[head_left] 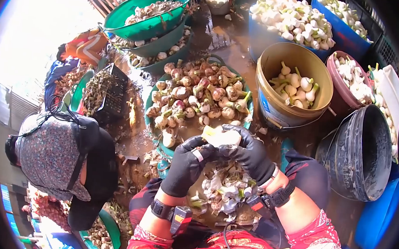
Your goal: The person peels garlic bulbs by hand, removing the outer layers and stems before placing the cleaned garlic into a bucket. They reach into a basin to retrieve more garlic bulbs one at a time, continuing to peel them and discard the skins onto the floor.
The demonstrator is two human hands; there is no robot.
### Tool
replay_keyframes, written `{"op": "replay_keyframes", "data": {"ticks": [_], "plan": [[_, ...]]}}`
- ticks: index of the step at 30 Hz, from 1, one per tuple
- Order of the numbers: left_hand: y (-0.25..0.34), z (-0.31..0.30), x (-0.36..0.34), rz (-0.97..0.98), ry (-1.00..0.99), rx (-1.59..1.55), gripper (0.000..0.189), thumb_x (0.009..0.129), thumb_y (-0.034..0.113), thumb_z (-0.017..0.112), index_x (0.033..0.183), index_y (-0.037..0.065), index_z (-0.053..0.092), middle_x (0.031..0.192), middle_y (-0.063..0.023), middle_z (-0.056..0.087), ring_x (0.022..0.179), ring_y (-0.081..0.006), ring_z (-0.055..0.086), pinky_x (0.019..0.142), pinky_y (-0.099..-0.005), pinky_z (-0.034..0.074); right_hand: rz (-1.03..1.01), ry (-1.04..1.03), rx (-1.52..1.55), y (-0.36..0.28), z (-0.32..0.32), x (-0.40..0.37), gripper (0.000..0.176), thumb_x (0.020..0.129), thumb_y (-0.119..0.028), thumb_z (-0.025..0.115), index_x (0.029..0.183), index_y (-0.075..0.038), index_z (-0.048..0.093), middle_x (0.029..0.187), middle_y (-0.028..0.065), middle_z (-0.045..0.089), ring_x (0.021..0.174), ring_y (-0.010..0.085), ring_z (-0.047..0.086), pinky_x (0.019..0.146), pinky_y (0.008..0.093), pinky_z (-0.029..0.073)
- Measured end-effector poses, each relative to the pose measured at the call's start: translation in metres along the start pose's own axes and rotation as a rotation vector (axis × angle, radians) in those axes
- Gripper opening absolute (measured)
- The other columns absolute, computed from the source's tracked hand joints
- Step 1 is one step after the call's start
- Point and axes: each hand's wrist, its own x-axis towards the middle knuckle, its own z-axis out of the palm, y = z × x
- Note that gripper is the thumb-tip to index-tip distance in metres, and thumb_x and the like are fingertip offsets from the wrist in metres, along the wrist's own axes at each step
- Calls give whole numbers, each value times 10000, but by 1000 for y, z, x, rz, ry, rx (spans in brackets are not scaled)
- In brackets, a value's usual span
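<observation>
A pale garlic bulb point(226, 137) with a short yellowish stem is held up between both hands, over the near edge of a green basin. My left hand point(189, 162), in a dark glove, has its fingers closed on the stem side. Around the other side of the bulb curl the gloved fingers of my right hand point(248, 153). Whether either hand also holds a small tool is hidden. Unpeeled garlic bulbs point(201, 93) with brown and purplish skins fill the basin just beyond. Below my hands lies a heap of whitish garlic peelings point(228, 187).
A yellowish bucket point(266, 89) holding peeled bulbs stands to the right, beside a tilted black bucket point(342, 154). Blue tubs of white garlic are behind. Stacked green basins point(164, 25) stand at the back left. A person in a patterned cap point(49, 152) sits close on my left.
</observation>
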Motion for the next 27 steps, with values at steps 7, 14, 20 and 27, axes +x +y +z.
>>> {"op": "replay_keyframes", "data": {"ticks": [7, 14, 20, 27], "plan": [[-4, 3, 8, 47, 67, 135, 246, 926, 99, 525, 1095, -79, 540, 948, -95, 625, 830, -172, 645, 743, -286, 541, -157, 16, -382, -11, 6, -5, 664, 772, -318, 763, 1272, 3, 466, 1153, 66, 572, 1047, 138, 539, 918, 307, 454], [-5, -2, 5, -127, 48, -171, 228, 869, 69, 556, 1048, -70, 579, 931, -100, 634, 793, -164, 639, 732, -290, 534, -126, -29, -380, -11, 9, -7, 721, 829, -415, 687, 1340, 10, 406, 1138, 72, 570, 1045, 138, 535, 925, 280, 420], [-8, -4, 3, -105, 4, -131, 192, 845, 48, 562, 1010, -44, 595, 938, -111, 646, 829, -182, 637, 754, -308, 536, 14, -52, -51, -9, 3, -6, 660, 845, -332, 690, 1341, -8, 399, 1147, 45, 563, 1058, 107, 519, 907, 275, 438], [-5, 3, 3, -158, -7, -396, 171, 893, 62, 541, 1035, -19, 593, 974, -105, 642, 821, -170, 633, 748, -301, 539, -613, -63, -923, -25, 2, -5, 632, 685, -333, 793, 1207, -58, 566, 1163, 149, 596, 1078, 322, 559, 948, 402, 432]]}}
